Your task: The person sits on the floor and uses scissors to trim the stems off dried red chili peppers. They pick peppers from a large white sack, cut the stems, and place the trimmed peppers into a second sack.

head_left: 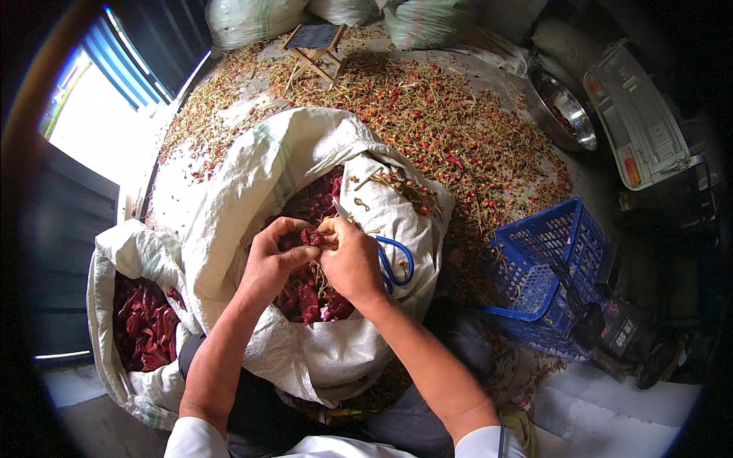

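Over the mouth of a large white woven sack (229, 194), my two hands meet at a crumpled dried red chili pepper (311, 236). My left hand (274, 252) pinches it between thumb and fingers. Against its other side are the fingertips of my right hand (350, 257). Blue-handled scissors (408, 260) are tucked in that right hand; the blade points away from me past the knuckles and the loops stick out by the wrist. Dried red chilies (306, 300) fill the sack opening below. Cut stems (409, 189) lie on its folded rim.
A smaller white sack (103, 320) of dried chilies (143, 326) stands at left. Stems and chili bits (458, 126) litter the floor. A blue plastic basket (544, 292) is at right, a metal basin (564, 111) beyond it. A folding stool (315, 37) stands ahead near full sacks (255, 23).
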A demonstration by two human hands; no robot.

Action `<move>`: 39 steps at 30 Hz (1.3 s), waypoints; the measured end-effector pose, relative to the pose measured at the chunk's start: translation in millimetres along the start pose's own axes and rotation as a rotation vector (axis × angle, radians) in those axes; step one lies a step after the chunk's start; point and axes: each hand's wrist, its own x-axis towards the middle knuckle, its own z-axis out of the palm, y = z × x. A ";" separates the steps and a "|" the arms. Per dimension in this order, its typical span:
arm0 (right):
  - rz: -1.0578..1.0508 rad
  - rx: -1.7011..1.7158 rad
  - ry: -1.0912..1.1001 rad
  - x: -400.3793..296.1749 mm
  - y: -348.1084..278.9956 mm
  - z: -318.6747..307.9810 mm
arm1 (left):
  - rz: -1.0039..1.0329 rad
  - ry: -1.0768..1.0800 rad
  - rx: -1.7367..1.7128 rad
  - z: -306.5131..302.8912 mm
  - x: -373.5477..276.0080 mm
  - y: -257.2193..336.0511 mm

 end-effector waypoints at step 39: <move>0.242 0.593 -0.226 -0.8 8.2 -24.3 | -0.151 -0.073 -0.418 -10.6 21.5 -32.2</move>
